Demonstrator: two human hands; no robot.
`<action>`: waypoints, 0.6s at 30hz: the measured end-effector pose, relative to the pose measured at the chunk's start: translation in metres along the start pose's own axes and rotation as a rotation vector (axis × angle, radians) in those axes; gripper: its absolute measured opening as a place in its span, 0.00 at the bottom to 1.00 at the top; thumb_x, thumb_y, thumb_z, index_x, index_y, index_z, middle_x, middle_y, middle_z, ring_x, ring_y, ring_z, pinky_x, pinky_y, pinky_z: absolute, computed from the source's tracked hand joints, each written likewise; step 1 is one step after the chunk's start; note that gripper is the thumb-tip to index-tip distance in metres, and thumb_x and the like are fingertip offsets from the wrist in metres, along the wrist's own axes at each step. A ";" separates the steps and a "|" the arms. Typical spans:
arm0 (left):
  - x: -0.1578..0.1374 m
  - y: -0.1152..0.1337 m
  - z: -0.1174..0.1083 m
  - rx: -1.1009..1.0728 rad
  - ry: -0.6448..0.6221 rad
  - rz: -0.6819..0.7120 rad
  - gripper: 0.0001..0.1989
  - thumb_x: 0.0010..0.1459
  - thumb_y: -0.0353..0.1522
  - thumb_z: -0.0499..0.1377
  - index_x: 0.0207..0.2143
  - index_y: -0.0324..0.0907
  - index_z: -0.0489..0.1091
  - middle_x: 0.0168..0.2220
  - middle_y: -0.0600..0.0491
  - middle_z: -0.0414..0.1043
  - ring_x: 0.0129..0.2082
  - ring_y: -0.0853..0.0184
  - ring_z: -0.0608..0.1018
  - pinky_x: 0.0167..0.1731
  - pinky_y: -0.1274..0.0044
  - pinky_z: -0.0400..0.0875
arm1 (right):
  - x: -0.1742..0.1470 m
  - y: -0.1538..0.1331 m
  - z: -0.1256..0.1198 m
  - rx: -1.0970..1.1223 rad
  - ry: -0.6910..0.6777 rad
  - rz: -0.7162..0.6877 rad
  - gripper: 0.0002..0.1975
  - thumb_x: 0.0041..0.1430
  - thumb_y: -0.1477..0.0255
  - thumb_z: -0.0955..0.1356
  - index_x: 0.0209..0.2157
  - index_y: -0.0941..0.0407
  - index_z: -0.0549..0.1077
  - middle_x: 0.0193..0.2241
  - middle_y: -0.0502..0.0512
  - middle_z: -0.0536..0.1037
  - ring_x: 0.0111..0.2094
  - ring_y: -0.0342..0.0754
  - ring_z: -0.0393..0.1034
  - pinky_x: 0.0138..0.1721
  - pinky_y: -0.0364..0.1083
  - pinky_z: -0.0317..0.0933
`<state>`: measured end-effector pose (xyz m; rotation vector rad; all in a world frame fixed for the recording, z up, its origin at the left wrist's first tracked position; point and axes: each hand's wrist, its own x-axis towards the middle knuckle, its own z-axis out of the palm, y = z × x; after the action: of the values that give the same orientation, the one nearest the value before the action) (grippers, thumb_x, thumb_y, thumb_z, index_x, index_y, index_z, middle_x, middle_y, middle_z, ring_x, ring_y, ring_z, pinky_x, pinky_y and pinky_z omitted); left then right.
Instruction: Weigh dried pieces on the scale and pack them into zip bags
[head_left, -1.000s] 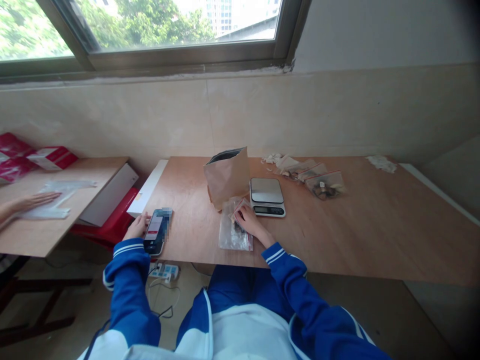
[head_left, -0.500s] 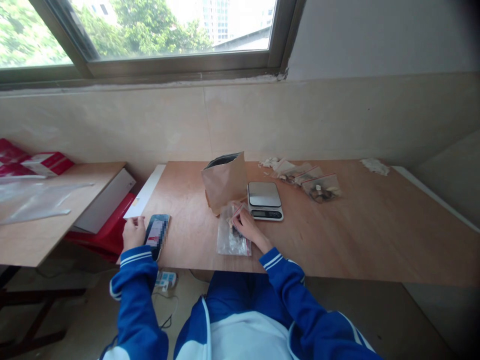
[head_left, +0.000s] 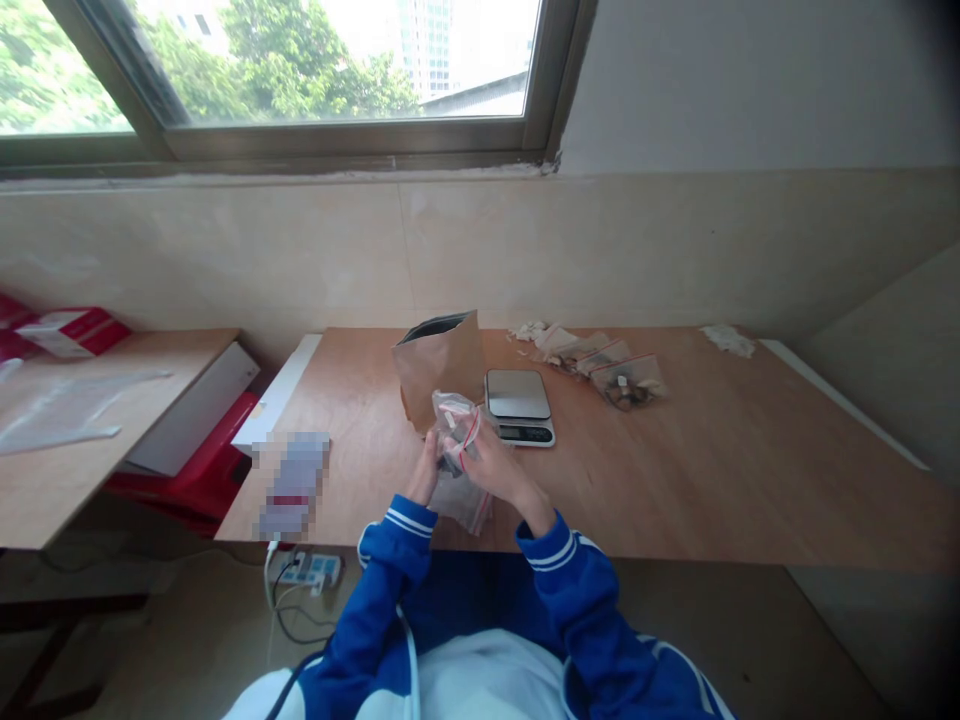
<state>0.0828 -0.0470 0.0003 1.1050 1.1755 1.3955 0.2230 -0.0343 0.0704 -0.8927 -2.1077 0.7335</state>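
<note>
Between my two hands is a clear zip bag [head_left: 452,408] with a red seal strip, raised a little above the table. My left hand [head_left: 426,470] grips its left side. My right hand [head_left: 496,465] has its fingers closed on the right side, near the red strip. Something dark shows inside, but I cannot make out what. Beneath lies another clear plastic bag [head_left: 466,503], partly hidden by my hands. Just behind stands an open brown paper pouch [head_left: 442,365]. A kitchen scale [head_left: 517,395] with a bare metal plate sits right of it.
Several filled zip bags [head_left: 626,380] lie at the back, beside white scraps [head_left: 529,331]. A white crumpled piece [head_left: 729,340] lies far right. On the left is a phone [head_left: 294,485] with a cable, above a power strip [head_left: 311,570]. A second table [head_left: 172,400] stands left.
My left hand has moved right from beside the phone to the zip bag. My right hand has lifted the bag, and both hands now hold it. The view has shifted slightly.
</note>
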 end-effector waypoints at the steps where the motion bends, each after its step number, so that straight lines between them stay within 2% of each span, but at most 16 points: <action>1: -0.002 0.001 0.001 -0.014 0.025 0.012 0.34 0.63 0.55 0.41 0.53 0.41 0.69 0.52 0.43 0.73 0.54 0.56 0.73 0.57 0.63 0.65 | 0.001 -0.002 -0.002 0.019 -0.005 -0.001 0.25 0.67 0.66 0.61 0.63 0.54 0.58 0.62 0.61 0.64 0.64 0.54 0.55 0.65 0.59 0.48; 3: -0.009 0.006 -0.007 0.010 0.144 0.048 0.34 0.62 0.56 0.42 0.53 0.42 0.68 0.54 0.43 0.71 0.55 0.56 0.72 0.57 0.63 0.64 | 0.001 -0.003 -0.005 0.046 -0.010 0.006 0.24 0.67 0.65 0.61 0.63 0.54 0.58 0.62 0.61 0.63 0.65 0.54 0.54 0.66 0.60 0.45; 6: -0.023 0.013 -0.036 0.090 0.340 0.067 0.28 0.61 0.54 0.49 0.52 0.45 0.67 0.56 0.44 0.67 0.54 0.58 0.71 0.59 0.64 0.61 | 0.000 -0.003 -0.003 0.088 0.000 0.028 0.24 0.67 0.65 0.61 0.62 0.54 0.59 0.62 0.61 0.64 0.64 0.53 0.55 0.66 0.59 0.46; 8: -0.031 0.015 -0.052 0.104 0.331 0.023 0.27 0.60 0.53 0.51 0.49 0.44 0.70 0.52 0.43 0.70 0.51 0.57 0.72 0.56 0.64 0.64 | -0.001 -0.005 0.000 0.129 0.009 0.031 0.22 0.67 0.66 0.60 0.61 0.53 0.60 0.60 0.61 0.65 0.63 0.52 0.57 0.65 0.57 0.49; 10: -0.036 0.015 -0.056 0.072 0.250 -0.023 0.27 0.60 0.53 0.51 0.47 0.42 0.73 0.48 0.42 0.72 0.47 0.56 0.75 0.50 0.64 0.69 | 0.001 -0.007 0.006 0.165 0.009 0.027 0.21 0.67 0.66 0.60 0.60 0.54 0.61 0.58 0.61 0.67 0.61 0.52 0.59 0.64 0.56 0.51; 14: -0.031 0.010 -0.029 -0.006 0.125 -0.086 0.27 0.58 0.52 0.55 0.48 0.43 0.72 0.45 0.42 0.75 0.45 0.55 0.77 0.42 0.68 0.73 | 0.005 -0.006 0.018 0.169 -0.017 0.012 0.16 0.67 0.67 0.60 0.53 0.54 0.66 0.52 0.61 0.71 0.56 0.52 0.64 0.61 0.55 0.56; 16: -0.023 0.008 -0.009 -0.035 0.116 -0.101 0.26 0.57 0.52 0.57 0.49 0.44 0.71 0.42 0.45 0.76 0.43 0.57 0.78 0.41 0.70 0.73 | 0.007 0.001 0.018 0.143 -0.003 0.022 0.14 0.68 0.69 0.58 0.50 0.54 0.68 0.50 0.61 0.72 0.55 0.51 0.64 0.61 0.55 0.56; 18: -0.013 0.006 0.007 -0.073 0.143 -0.105 0.25 0.56 0.53 0.57 0.47 0.44 0.71 0.42 0.48 0.76 0.44 0.60 0.77 0.43 0.72 0.72 | 0.008 0.012 0.015 0.110 0.001 0.068 0.14 0.68 0.70 0.56 0.47 0.55 0.70 0.48 0.62 0.73 0.54 0.51 0.65 0.60 0.55 0.56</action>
<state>0.0907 -0.0593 0.0066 0.8919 1.2554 1.4433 0.2117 -0.0244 0.0560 -0.9082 -2.0236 0.8747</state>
